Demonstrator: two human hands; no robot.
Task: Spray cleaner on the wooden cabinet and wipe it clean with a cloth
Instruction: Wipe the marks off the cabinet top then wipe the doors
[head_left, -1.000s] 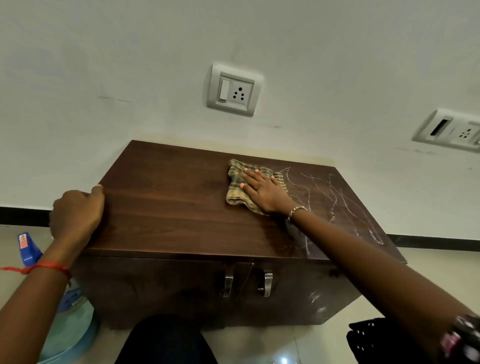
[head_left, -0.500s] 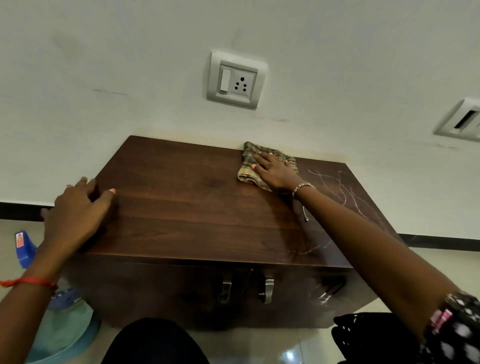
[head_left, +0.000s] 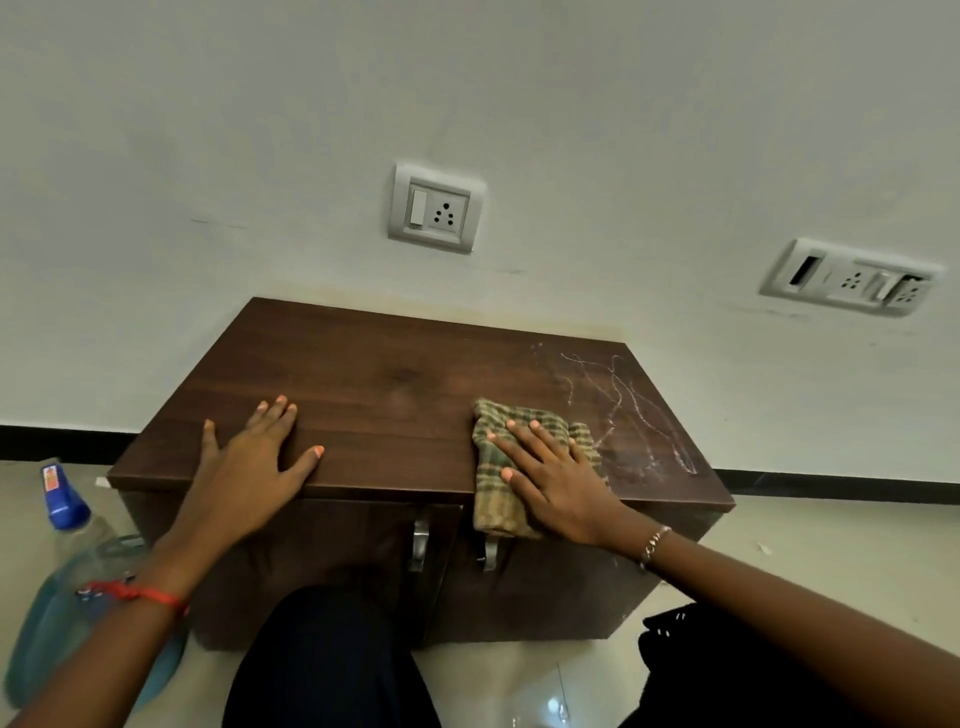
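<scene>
A low dark wooden cabinet (head_left: 395, 384) stands against the white wall. White streaks (head_left: 628, 410) cover the right part of its top. A green and tan checked cloth (head_left: 493, 467) lies at the front edge, partly hanging over the door. My right hand (head_left: 561, 478) presses flat on the cloth, fingers spread. My left hand (head_left: 254, 462) rests flat and empty on the top near the front left edge. A clear bottle of blue cleaner (head_left: 67, 571) with a blue cap stands on the floor to the left, partly behind my left arm.
Two metal door handles (head_left: 421, 545) sit at the cabinet front centre. Two wall sockets (head_left: 436, 208) are mounted above and to the right. My dark-clothed knees (head_left: 322, 660) are on the glossy tiled floor just before the cabinet.
My right hand has dragged the cloth from the back edge of the top to the front edge. My left hand has slid from the left edge further onto the top.
</scene>
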